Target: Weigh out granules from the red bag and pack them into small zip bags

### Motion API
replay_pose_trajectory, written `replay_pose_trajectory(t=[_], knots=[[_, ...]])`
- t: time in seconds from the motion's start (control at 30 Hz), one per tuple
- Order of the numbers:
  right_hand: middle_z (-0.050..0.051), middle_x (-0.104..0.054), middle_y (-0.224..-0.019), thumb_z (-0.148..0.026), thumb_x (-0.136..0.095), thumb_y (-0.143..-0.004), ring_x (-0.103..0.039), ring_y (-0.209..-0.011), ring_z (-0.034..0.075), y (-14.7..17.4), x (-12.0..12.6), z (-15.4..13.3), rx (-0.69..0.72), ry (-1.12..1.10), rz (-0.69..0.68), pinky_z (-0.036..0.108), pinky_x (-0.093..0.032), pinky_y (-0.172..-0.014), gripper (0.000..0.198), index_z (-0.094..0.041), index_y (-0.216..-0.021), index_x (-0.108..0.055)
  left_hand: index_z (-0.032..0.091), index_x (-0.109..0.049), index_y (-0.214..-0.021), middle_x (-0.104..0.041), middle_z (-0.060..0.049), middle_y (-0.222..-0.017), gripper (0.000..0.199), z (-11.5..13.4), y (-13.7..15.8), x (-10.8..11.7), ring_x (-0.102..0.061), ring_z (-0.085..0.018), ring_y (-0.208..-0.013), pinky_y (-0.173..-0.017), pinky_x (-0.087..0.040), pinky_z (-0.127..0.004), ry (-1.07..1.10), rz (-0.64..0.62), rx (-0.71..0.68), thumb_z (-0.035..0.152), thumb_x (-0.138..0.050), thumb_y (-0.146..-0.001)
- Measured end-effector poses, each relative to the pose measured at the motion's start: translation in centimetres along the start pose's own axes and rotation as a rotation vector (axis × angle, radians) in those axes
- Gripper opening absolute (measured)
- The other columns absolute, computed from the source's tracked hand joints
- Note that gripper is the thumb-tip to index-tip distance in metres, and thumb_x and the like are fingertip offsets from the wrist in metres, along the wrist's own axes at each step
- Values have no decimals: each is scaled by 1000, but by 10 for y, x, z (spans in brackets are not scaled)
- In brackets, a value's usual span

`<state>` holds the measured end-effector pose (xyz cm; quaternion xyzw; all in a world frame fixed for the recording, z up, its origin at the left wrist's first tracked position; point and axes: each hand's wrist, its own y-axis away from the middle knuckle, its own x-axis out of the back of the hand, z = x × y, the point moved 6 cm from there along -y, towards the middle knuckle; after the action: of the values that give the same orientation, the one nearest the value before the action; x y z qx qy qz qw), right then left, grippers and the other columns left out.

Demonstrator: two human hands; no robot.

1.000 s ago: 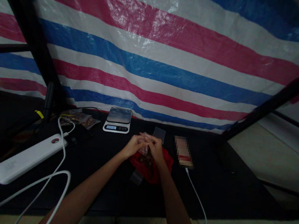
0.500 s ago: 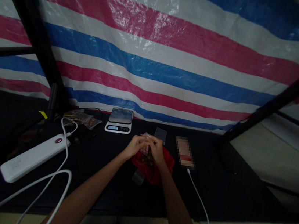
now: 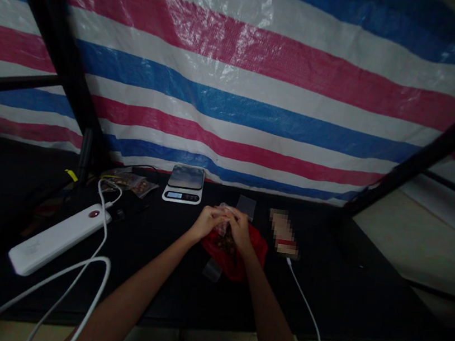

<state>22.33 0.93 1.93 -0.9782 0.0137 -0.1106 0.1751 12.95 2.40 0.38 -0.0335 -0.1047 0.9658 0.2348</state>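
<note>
Both hands meet over a red bag (image 3: 256, 248) on the black table. My left hand (image 3: 207, 221) pinches one side of a small clear plastic bag (image 3: 222, 227), and my right hand (image 3: 239, 227) grips the other side near its top edge. Inside the open red bag, just below the fingers, lies a heap of small brownish pieces (image 3: 225, 243), too dark to name. One flat clear bag (image 3: 246, 207) rests behind my right hand, and another (image 3: 212, 270) lies in front of the red bag.
A white digital scale (image 3: 182, 195) with a lit display stands behind my left hand. Filled clear bags (image 3: 140, 185) sit at the back left. A white power bank (image 3: 59, 240) with cables lies left. A blurred-out phone-like object (image 3: 284, 234) on a white cable (image 3: 304, 300) is right. Striped sheeting (image 3: 237, 98) hangs behind.
The whole view has shifted slightly, so things appear a little further right. My hands keep nearly the same grip on the small clear bag.
</note>
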Motion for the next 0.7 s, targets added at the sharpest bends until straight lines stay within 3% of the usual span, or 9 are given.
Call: replay_pose_trajectory(t=[0.1,0.27,0.4,0.57,0.7], knots=[[6,-67,-94,-36,-46,-79,-61,-90,20,-1,1,-2,-3,-7,-18,34,-46,-81,29,-19,-92,-66,11,-60,-55,-56,0,-47,32,3,0,-1,-49,-8,-40,-43,-38,-19,14,-15,8,39,-58,-69],[6,-67,-96,-38,-50,-77,-61,-90,20,-2,9,-11,6,-101,-30,34,-46,-80,30,-20,-95,-64,11,-63,-75,-59,1,-52,30,1,1,-10,-53,-9,-43,-46,-42,-20,61,-100,46,40,-59,-69],[6,-68,-90,-40,-49,-78,-62,-86,21,-3,18,-11,-17,-126,44,34,-47,-79,29,-19,-87,-67,10,-59,-85,-61,-1,-56,38,-5,4,-18,-56,-11,-47,-48,-45,-22,101,-180,122,45,-55,-71],[6,-69,-82,-42,-49,-77,-62,-79,21,-2,22,-8,-30,-130,120,32,-47,-73,32,-17,-79,-68,9,-58,-70,-61,-3,-56,50,-5,4,-15,-54,-10,-48,-49,-41,-19,85,-108,113,54,-38,-78],[6,-69,-80,-43,-49,-77,-62,-76,20,-2,24,-5,-52,-102,153,30,-46,-70,34,-16,-79,-68,9,-59,-67,-61,-3,-56,52,-7,4,-15,-54,-10,-50,-52,-40,-19,121,-83,114,55,-37,-78]])
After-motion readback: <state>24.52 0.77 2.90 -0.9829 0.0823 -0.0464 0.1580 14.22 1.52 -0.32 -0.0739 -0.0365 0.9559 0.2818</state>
